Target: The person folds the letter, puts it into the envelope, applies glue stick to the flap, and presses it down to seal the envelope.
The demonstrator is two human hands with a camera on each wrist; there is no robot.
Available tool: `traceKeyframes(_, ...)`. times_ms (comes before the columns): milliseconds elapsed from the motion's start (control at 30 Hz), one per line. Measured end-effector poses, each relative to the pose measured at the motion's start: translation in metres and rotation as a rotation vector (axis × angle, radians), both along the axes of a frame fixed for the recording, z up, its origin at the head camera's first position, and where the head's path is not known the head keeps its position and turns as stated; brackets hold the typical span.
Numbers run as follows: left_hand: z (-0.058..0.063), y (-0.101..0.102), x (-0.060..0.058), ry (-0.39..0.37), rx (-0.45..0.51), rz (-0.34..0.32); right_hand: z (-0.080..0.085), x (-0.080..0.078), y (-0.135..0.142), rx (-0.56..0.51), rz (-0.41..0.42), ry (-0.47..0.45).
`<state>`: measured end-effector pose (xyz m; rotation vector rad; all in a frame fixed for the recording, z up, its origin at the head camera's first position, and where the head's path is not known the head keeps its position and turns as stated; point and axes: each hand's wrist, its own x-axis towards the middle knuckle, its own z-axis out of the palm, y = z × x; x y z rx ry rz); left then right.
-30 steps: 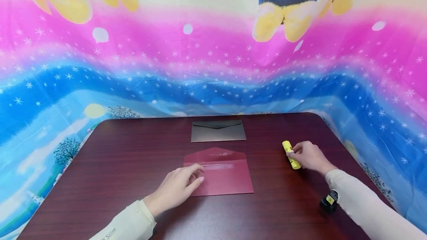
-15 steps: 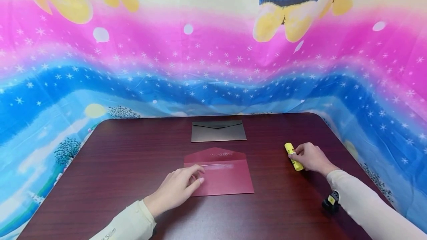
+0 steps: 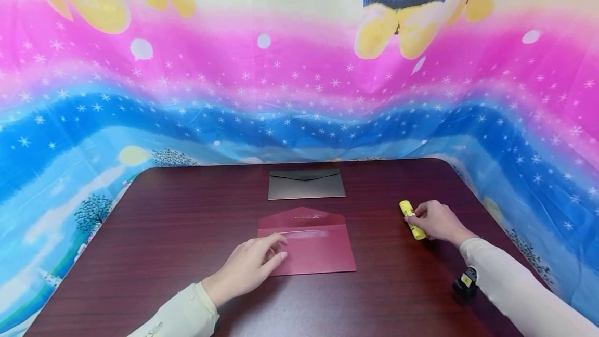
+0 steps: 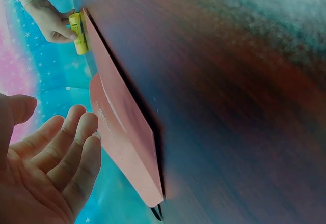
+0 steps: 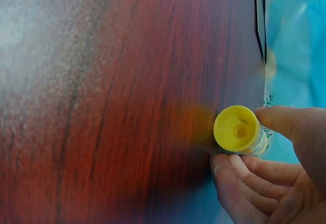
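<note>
A red envelope lies in the middle of the table, flap unfolded away from me, with shiny streaks near the flap fold. My left hand hovers over or touches its left side; the fingers are loosely bent and hold nothing in the left wrist view. Over at the right, my right hand pinches a yellow glue stick between thumb and fingers. The glue stick lies on or just above the table. Its round yellow end faces the camera in the right wrist view.
Behind the red envelope lies a dark grey envelope with its flap folded down. The dark wooden table ends at a printed cloth backdrop at the back and sides.
My right hand has shifted slightly right and toward me with the glue stick, then stayed put. The left hand and both envelopes look almost unmoved.
</note>
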<state>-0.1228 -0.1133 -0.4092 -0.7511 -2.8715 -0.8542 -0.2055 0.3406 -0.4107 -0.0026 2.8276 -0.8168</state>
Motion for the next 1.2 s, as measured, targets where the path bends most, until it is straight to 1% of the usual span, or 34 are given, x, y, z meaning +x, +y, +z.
traceKeyframes(200,-0.0021,-0.0003,-0.0003,-0.001,0.008,-0.007,-0.0006,-0.0006,0.0000,0.021,0.007,0.014)
traceKeyframes(500,-0.0026,-0.0018,-0.0009,0.002,0.006,0.002,0.0008,-0.0033,0.0000,0.097,0.014,0.067)
traceKeyframes(800,-0.0019,-0.0013,-0.0007,0.003,0.012,-0.003,-0.0007,-0.0031,-0.0008,0.076,0.009,0.039)
traceKeyframes(1200,-0.0015,-0.0008,-0.0008,0.002,0.006,-0.006,0.0001,-0.0022,-0.0011,0.073,0.008,0.028)
